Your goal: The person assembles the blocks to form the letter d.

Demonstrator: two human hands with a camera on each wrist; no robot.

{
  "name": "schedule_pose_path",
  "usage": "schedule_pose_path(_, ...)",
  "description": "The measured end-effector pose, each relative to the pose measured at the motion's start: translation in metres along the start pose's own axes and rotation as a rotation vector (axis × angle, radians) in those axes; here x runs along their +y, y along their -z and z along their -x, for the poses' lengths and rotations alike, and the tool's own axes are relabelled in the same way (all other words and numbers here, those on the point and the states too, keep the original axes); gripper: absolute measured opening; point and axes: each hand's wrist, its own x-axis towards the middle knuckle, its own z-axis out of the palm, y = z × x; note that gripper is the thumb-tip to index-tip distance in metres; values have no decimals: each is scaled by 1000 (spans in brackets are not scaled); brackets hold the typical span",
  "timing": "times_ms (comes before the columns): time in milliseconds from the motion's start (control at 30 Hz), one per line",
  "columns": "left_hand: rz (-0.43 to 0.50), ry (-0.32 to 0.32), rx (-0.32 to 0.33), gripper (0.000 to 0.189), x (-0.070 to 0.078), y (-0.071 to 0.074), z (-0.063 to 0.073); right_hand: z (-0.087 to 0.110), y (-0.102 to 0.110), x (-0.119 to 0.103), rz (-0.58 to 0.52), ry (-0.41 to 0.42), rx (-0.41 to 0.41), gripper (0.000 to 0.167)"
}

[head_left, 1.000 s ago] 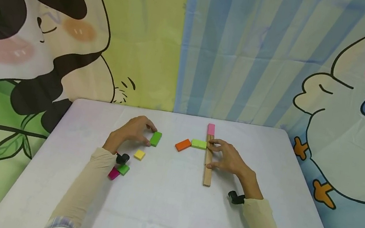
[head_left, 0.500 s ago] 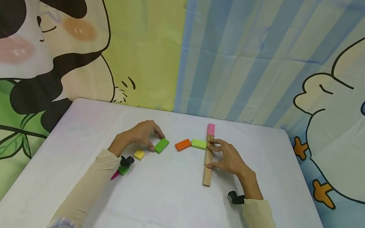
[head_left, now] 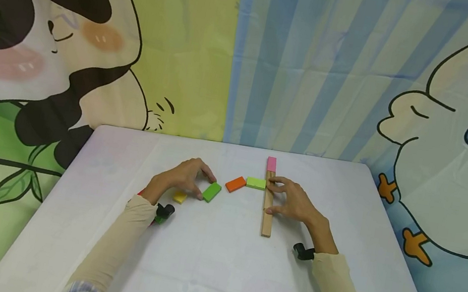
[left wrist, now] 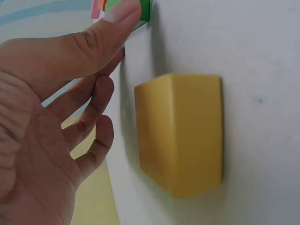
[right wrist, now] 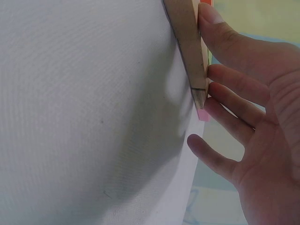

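Note:
In the head view my left hand (head_left: 185, 177) holds a green block (head_left: 211, 192) flat near the table, thumb and forefinger at its ends. My thumb partly covers the block in the left wrist view. A yellow block (left wrist: 187, 136) lies below that hand. My right hand (head_left: 294, 201) rests its thumb and fingertips on a row of wooden blocks (head_left: 267, 217), fingers only loosely bent. A pink block (head_left: 272, 164) caps the row's far end. A light green block (head_left: 255, 183) meets its left side, and an orange block (head_left: 235, 184) slants away from that one.
Beneath my left wrist a second green block (head_left: 159, 220) is mostly hidden, with a bit of magenta beside it. Both wrists wear black cameras, one on the left (head_left: 166, 211) and one on the right (head_left: 303, 252). The white table (head_left: 213, 275) ends at a printed cloth backdrop (head_left: 311, 66).
My left hand has moved right and slightly nearer with the green block, bringing it closer to the orange block and tilting it more. The right hand stays on the wooden row.

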Motion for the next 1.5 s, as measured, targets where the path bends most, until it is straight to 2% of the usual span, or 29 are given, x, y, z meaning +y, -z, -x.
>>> schedule_pose_path(300,20,27,-5,54,8,-8,2,0,0,0,-3,-17,-5,82)
schedule_pose_path(567,33,4,6,56,6,-14,0,0,0,-2,-6,-15,-7,82)
schedule_pose_path(767,47,-20,12,55,4,-15,-2,0,-1,-1,-8,-17,-7,83)
schedule_pose_path(1000,78,-13,8,55,5,-16,-2,0,-1,1,10,-7,1,83)
schedule_pose_path(1500,82,-9,20,56,8,-18,-3,-1,-1,1,5,-1,-1,83)
